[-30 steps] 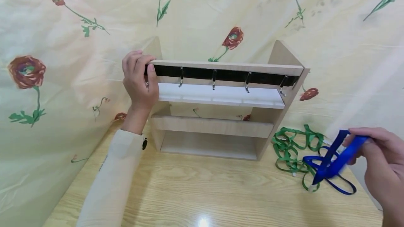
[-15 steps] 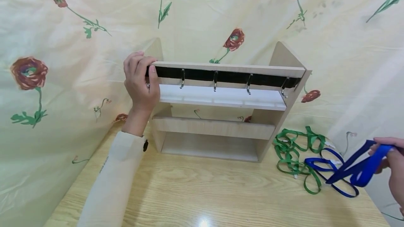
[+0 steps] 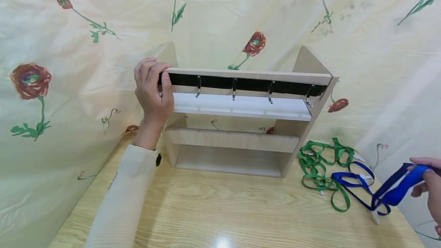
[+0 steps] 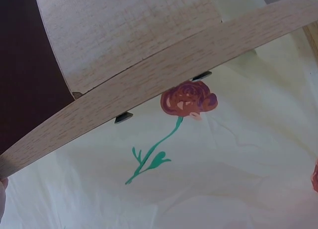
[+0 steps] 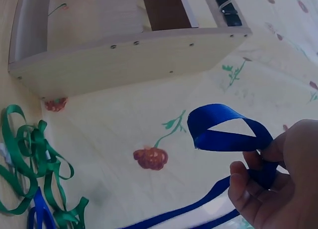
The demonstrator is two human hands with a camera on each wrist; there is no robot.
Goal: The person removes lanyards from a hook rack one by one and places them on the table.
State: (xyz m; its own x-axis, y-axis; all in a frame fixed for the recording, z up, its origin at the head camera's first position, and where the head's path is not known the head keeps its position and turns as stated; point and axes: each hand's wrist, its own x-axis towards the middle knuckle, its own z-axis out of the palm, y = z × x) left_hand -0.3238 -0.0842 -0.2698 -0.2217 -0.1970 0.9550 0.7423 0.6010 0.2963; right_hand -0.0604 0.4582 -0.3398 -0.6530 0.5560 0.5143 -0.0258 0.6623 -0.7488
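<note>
My left hand [image 3: 153,91] grips the top left corner of a small wooden shelf [image 3: 234,139], fingers over the edge and thumb on the front. Under that edge runs a black strip [image 3: 253,84] with several metal hooks. At the far right, partly cut off, my right hand [image 3: 433,186] pinches a blue lanyard [image 3: 401,190]. The lanyard's lower end, with a white piece [image 3: 375,216], hangs close over the table. In the right wrist view a blue loop [image 5: 223,142] stands out from the fingers. Only a fingertip [image 4: 2,196] shows in the left wrist view.
Several tangled green lanyards [image 3: 313,173] lie right of the shelf on the wooden table [image 3: 220,206]. More blue lanyard [image 3: 351,181] lies beside them. A flower-patterned cloth [image 3: 213,18] covers the wall behind and at both sides.
My right hand has moved right, then slightly down, drawing the blue lanyard away from the loops on the table. Its white end now shows. My left hand stays on the shelf corner.
</note>
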